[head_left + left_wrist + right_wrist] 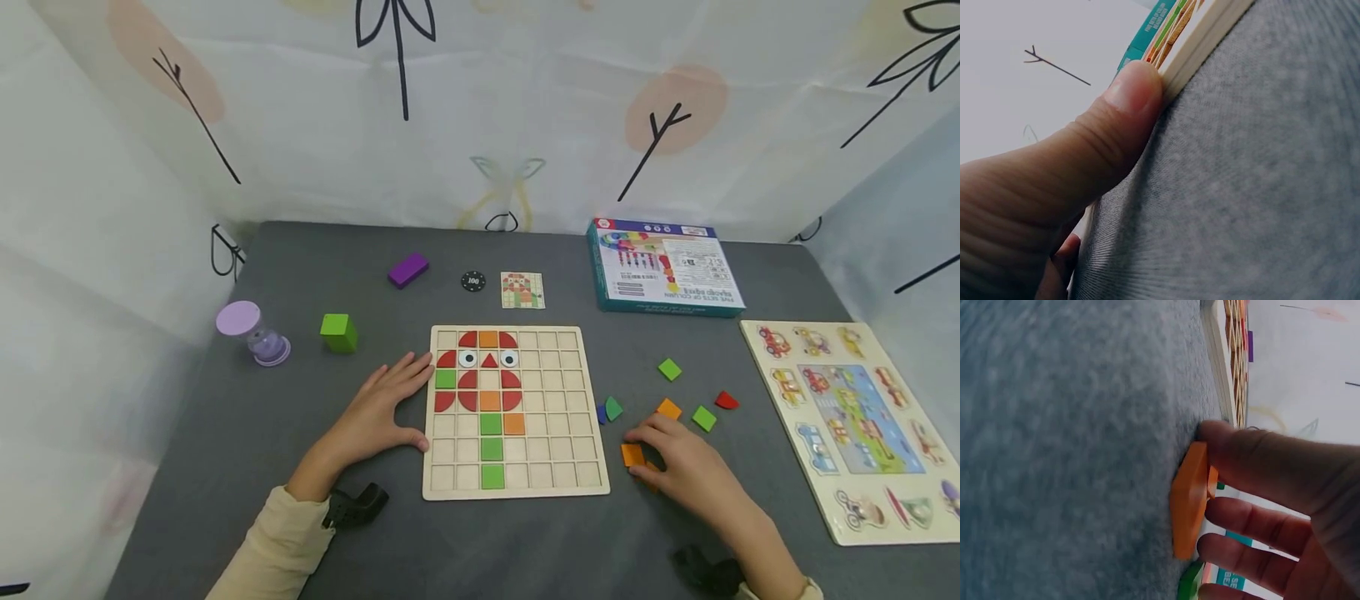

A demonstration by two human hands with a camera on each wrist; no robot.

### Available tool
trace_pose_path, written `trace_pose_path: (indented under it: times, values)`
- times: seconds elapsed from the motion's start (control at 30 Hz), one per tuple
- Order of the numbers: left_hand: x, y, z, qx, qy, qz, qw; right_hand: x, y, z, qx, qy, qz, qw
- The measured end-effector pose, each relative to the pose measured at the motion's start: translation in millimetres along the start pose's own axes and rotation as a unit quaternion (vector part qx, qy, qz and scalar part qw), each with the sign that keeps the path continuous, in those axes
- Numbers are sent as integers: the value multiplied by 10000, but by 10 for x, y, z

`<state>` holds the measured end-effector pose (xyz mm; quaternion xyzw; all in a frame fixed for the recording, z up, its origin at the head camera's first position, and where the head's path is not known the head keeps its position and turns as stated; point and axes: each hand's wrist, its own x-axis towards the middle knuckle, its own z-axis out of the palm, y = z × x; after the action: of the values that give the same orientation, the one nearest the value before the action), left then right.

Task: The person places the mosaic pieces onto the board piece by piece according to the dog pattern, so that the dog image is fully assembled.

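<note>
A wooden grid board point(517, 497) lies at the middle of the table, holding red, orange and green pieces plus two eye pieces. My left hand point(378, 410) rests at its left side with fingers extended, the thumb point(1138, 87) touching the board's edge. My right hand point(686, 462) is low over loose pieces to the right of the board. Its thumb and fingertips are spread around an orange square tile point(632, 454), right at its edges in the right wrist view. Part of another orange tile shows under the thumb. Beyond the fingertips lies one more orange tile point(668, 408).
Near the right hand lie green squares point(670, 369), a red piece point(727, 400) and a green curved piece point(613, 408). A picture puzzle board point(810, 500) and a box point(667, 267) stand right. Behind are a pattern card point(522, 290), black disc point(473, 281), purple block point(408, 270); left, a green block point(339, 333).
</note>
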<state>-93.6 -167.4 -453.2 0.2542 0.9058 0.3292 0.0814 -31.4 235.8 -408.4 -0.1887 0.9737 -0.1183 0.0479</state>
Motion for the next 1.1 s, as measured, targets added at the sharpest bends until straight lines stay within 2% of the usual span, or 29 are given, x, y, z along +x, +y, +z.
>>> trace_pose_path:
  times: [0.13, 0.27, 0.4, 0.53, 0.7, 0.9, 1.1]
  values:
    - [1, -9, 6, -30, 14, 21, 10000, 21, -28, 10, -174, 114, -103, 9997]
    - [2, -10, 6, 1, 20, 25, 10000, 56, -64, 14, -197, 446, -301, 9984]
    - [0, -8, 2, 33, 7, 13, 10000, 152, -191, 1, -44, 700, -538, 9961]
    - [-4, -2, -2, 19, -4, -2, 10000, 288, -409, 19, 351, 784, -743, 9935]
    - [-7, 5, -4, 13, 4, -21, 10000, 445, -710, 127, 814, 749, -1232, 9862]
    - [-9, -1, 8, -4, 28, 9, 10000, 554, -947, 246, 524, 553, -1416, 9870]
    - [-7, -9, 9, -26, 58, 48, 10000, 612, -1010, 295, 270, 556, -1516, 9865]
